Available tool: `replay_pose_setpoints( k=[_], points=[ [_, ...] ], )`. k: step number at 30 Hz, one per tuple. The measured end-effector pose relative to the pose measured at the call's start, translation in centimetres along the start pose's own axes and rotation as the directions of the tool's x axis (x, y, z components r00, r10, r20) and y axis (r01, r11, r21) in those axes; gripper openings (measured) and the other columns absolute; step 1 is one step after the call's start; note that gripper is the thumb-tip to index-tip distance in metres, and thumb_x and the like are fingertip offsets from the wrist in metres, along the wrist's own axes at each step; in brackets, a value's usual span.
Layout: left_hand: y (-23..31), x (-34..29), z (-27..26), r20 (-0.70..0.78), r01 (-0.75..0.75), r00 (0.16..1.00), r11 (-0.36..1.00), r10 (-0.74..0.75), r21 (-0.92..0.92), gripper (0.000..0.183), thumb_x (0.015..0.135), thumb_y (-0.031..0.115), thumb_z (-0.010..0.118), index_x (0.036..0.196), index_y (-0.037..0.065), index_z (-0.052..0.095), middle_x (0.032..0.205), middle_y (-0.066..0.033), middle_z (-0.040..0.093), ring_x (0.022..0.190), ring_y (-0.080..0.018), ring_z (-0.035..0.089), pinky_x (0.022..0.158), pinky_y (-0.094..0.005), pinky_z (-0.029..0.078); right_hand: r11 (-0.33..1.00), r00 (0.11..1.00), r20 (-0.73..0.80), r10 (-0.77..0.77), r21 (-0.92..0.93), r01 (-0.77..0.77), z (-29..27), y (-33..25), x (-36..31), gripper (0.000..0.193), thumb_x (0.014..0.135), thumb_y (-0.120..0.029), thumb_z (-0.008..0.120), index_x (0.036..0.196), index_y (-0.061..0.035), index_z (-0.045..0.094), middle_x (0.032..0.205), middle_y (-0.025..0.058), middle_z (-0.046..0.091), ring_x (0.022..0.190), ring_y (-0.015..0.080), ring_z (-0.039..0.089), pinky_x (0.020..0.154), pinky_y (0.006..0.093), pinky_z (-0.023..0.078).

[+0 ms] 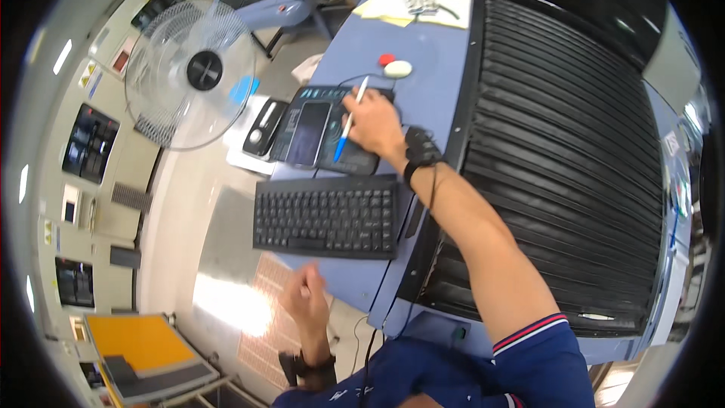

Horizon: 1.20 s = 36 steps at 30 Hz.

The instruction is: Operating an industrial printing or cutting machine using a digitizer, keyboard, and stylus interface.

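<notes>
My right hand [375,122] reaches over a dark mat [359,160], its fingers closed on a pen [345,136] with a white barrel and a blue end. The blue end points down toward the keyboard. Left of the pen, a dark-screened phone [310,133] rests on the mat. A black keyboard [325,217] lies on the blue-grey table just nearer to me. My left hand [304,298] hangs off the table's near left edge with its fingers curled in; whether anything is inside them is hidden. Each wrist wears a dark strap or watch.
A black ribbed bellows cover [559,166] runs along the right. Beyond the mat sit a white oval object [398,69] and a red round one [387,60]. A black-and-white device [264,127] adjoins the mat; a caged fan [202,72] stands left. Yellow and white sheets [393,6] lie farther back.
</notes>
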<state>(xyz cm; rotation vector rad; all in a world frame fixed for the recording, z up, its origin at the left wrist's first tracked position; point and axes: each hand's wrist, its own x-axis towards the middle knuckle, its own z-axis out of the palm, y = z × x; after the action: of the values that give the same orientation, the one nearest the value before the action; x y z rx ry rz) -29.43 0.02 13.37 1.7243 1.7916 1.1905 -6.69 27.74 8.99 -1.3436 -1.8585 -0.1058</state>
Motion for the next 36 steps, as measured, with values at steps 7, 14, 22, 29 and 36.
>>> replay_pose_setpoints(
  k=[7,14,22,29,36],
  points=[
    [-3.7,4.8,2.6,-0.091,-0.334,0.921,0.888,0.379,0.316,0.021,0.093,0.008,0.066,0.113,0.000,0.070,0.117,-0.0148,0.069,0.116,-0.0331,0.060,0.103,-0.0450,0.042,1.000,1.000,0.001,0.006,0.026,-0.006,1.4,-0.8,-1.0,0.031,0.084,-0.021,0.072,0.109,-0.0044,0.064,0.128,0.0235,0.065,0.119,0.0380,0.060,0.100,0.0468,0.051],
    [-3.8,6.0,3.5,-0.057,-0.401,0.896,0.858,0.440,0.321,0.016,0.093,0.008,0.067,0.107,0.002,0.071,0.112,-0.0113,0.071,0.117,-0.0339,0.061,0.101,-0.0447,0.044,0.999,0.999,0.011,0.031,0.017,-0.031,0.5,-0.1,-0.9,0.029,0.084,-0.021,0.071,0.107,-0.0045,0.064,0.130,0.0239,0.064,0.120,0.0379,0.060,0.101,0.0467,0.050],
    [-3.2,8.0,3.8,-0.085,-0.361,0.913,0.887,0.399,0.286,0.020,0.095,0.012,0.067,0.112,0.002,0.070,0.113,-0.0121,0.071,0.116,-0.0335,0.061,0.101,-0.0449,0.044,1.000,0.997,-0.079,-0.019,-0.009,0.018,1.1,-0.3,-0.1,0.031,0.081,-0.019,0.073,0.106,-0.0045,0.063,0.116,0.0220,0.068,0.112,0.0373,0.062,0.095,0.0468,0.052],
    [-3.5,7.3,4.8,-0.032,-0.300,0.940,0.869,0.339,0.393,0.039,0.097,0.022,0.064,0.129,0.001,0.065,0.128,-0.0161,0.067,0.129,-0.0369,0.055,0.109,-0.0482,0.038,0.999,1.000,0.001,0.031,-0.035,-0.031,1.4,-0.3,-1.1,0.030,0.081,-0.022,0.071,0.105,-0.0046,0.062,0.126,0.0238,0.064,0.114,0.0392,0.061,0.101,0.0454,0.049],
    [-3.8,7.0,4.5,-0.063,-0.261,0.952,0.905,0.298,0.335,0.034,0.098,0.023,0.063,0.123,0.000,0.069,0.124,-0.0158,0.069,0.127,-0.0365,0.056,0.108,-0.0482,0.039,1.000,0.999,-0.053,-0.005,0.015,0.006,1.2,-0.6,-1.2,0.034,0.077,-0.016,0.071,0.108,-0.0069,0.061,0.106,0.0174,0.065,0.107,0.0359,0.060,0.090,0.0465,0.050]
  ],
)
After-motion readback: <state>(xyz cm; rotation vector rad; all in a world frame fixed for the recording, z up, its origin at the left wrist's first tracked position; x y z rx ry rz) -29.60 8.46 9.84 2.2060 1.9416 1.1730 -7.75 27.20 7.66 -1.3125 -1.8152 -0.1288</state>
